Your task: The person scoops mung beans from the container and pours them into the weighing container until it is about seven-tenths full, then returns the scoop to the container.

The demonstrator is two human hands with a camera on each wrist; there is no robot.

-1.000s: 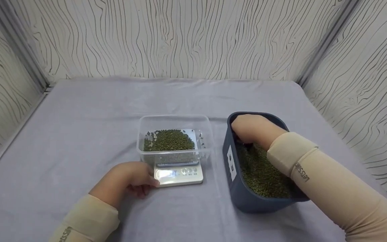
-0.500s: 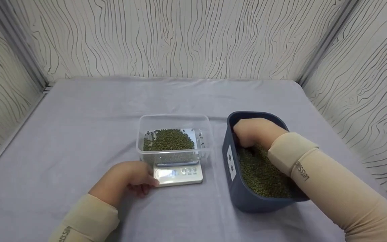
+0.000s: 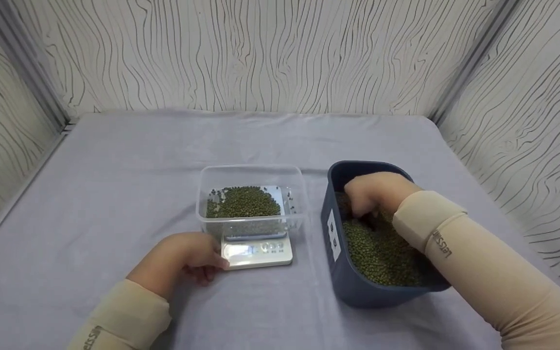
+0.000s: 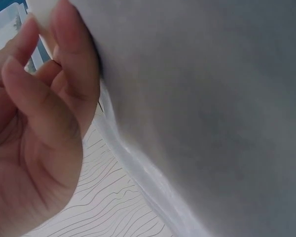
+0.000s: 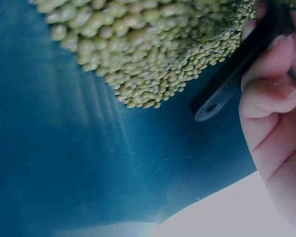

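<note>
Grey tablecloth [image 3: 124, 160] before me | left hand [image 3: 190, 250] pinches the scale [image 3: 258, 258] corner, seemingly steadying it under the clear tub [image 3: 251, 220] | right hand [image 3: 379, 188] grips a black handle [image 5: 237, 71] inside the blue bin [image 3: 372, 297], apparently for digging green beans [image 3: 372, 257]

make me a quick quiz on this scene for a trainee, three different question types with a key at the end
1. Multiple choice: what stands on the white scale?
a) a glass jar
b) a clear plastic box
c) a metal bowl

2. True or false: the right hand grips a black handle inside the dark blue bin.

3. Count: how many containers hold green beans?

Key:
1. b
2. True
3. Two, the clear plastic box and the dark blue bin
</note>
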